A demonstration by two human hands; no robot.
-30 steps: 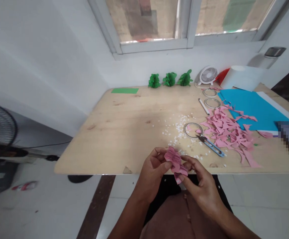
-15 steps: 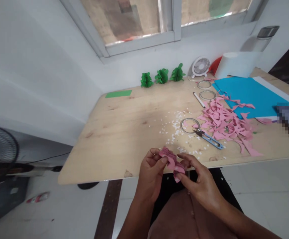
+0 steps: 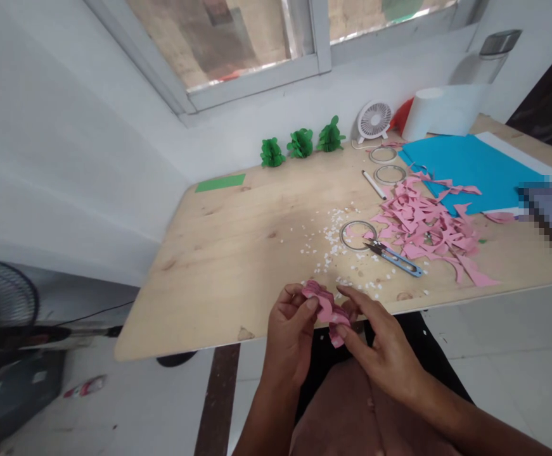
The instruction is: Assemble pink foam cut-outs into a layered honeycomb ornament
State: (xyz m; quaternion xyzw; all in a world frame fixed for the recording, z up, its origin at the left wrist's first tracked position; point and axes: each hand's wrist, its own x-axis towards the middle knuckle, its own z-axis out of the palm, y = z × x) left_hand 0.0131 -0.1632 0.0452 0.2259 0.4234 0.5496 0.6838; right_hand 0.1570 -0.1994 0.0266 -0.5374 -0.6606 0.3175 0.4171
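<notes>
Between my hands, at the table's front edge, is a pink layered paper piece (image 3: 324,305) with curved, petal-like edges. My left hand (image 3: 291,329) pinches its upper left part between thumb and fingers. With thumb and fingertips, my right hand (image 3: 375,339) grips its lower right end. Some layers are hidden behind the fingers. Just beyond lie blue thread snips (image 3: 397,259), their tips over a metal ring (image 3: 359,235). A heap of pink paper scraps (image 3: 428,221) spreads to the right, and small white paper bits (image 3: 333,244) are scattered nearby.
Three green paper shapes (image 3: 301,144) stand by the wall beside a small white fan (image 3: 374,120). A green strip (image 3: 220,183) lies at the back left. Blue sheets (image 3: 475,171), a marker (image 3: 374,185) and two more rings (image 3: 390,175) are on the right. A floor fan (image 3: 0,304) stands left.
The camera view has shifted slightly, so the table appears tilted a little. Both hands keep hold of the pink paper piece, whose layers have turned slightly.
</notes>
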